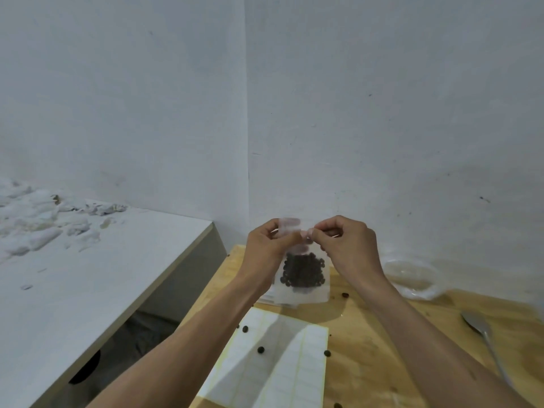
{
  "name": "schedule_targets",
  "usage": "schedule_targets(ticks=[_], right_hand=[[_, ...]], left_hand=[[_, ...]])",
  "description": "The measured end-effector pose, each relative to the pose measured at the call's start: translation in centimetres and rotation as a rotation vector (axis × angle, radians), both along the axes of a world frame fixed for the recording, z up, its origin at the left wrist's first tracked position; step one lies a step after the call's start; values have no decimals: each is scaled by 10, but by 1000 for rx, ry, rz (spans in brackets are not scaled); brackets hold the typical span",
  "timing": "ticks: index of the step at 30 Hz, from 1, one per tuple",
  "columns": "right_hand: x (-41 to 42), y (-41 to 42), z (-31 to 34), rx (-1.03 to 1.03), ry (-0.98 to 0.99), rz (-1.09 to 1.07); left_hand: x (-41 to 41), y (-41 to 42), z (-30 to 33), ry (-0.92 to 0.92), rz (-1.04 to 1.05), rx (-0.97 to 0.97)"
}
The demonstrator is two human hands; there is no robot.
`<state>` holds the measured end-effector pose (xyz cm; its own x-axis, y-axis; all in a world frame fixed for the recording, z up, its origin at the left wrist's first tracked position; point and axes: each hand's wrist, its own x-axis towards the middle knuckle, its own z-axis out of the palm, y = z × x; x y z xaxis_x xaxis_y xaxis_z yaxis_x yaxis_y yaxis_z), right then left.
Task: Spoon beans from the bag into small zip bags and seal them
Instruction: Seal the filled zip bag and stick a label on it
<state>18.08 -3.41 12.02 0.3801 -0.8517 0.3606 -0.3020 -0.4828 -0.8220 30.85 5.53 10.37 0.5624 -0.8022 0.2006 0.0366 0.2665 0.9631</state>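
- Your left hand (269,245) pinches the top left edge of the small zip bag (303,278), thumb and fingers pressed together on the thin plastic.
- The zip bag hangs up in the air between your two hands, above the wooden surface (368,348), and you can see through it.
- The beans (303,269) sit in a dark clump low in the bag. They look small and hard, so the bag is probably light but bottom-heavy.
- The plastic looks soft and floppy and may be slippery. Hold it by the top strip, not by the belly, or the beans may tip out.
- Your right hand (344,245) pinches the top right edge of the bag, fingers curled tight on the strip.
- Farther right, a clear bag (412,278) lies on the surface. It is too blurry to tell what is in it.
- A spoon (482,328) lies flat at the far right. No hand touches it.
- Loose beans lie on the surface and on the white label sheet (265,363) under your arms.
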Motion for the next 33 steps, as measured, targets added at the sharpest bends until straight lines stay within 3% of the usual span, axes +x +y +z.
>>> schedule_targets(ticks=[6,12,23,33], right_hand=[[-10,-3,-5,109,-52,-63],[-22,-12,-6,392,-236,164],[-34,-20,-14,331,-130,139],[-28,-17,-9,214,-220,7]], left_hand=[[-6,-5,0,63,20,-14],[-12,-9,-1,59,-2,-30],[-21,-21,-7,17,53,56],[-34,-31,7,30,94,37]])
